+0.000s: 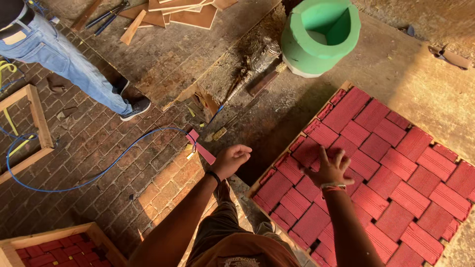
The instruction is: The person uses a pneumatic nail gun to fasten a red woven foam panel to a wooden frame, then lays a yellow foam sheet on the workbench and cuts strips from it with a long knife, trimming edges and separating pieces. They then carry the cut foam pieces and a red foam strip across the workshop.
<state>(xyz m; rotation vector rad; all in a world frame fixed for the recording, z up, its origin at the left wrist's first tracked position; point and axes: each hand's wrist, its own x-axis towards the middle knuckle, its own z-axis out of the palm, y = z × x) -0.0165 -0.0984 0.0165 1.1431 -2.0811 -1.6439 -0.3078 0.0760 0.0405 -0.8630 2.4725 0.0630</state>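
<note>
While the right hand (pixel 330 170) is pressing flat with fingers spread on the red ribbed tiles (pixel 376 183) in the wooden frame (pixel 277 163), holding nothing, the left hand (pixel 230 159) is hovering half-curled and empty near the frame's left edge. Tiles are looking stiff, probably brittle; best gripped by their edges. Open room is lying left over the brick floor (pixel 99 153); blue cable (pixel 89 180) and green bucket (pixel 319 34) are sitting nearby.

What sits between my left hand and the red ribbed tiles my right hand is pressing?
Nothing visible does. The left hand hangs open in the air beside the wooden frame; only bare floor lies between. The right hand lies spread flat on the red ribbed tiles.
</note>
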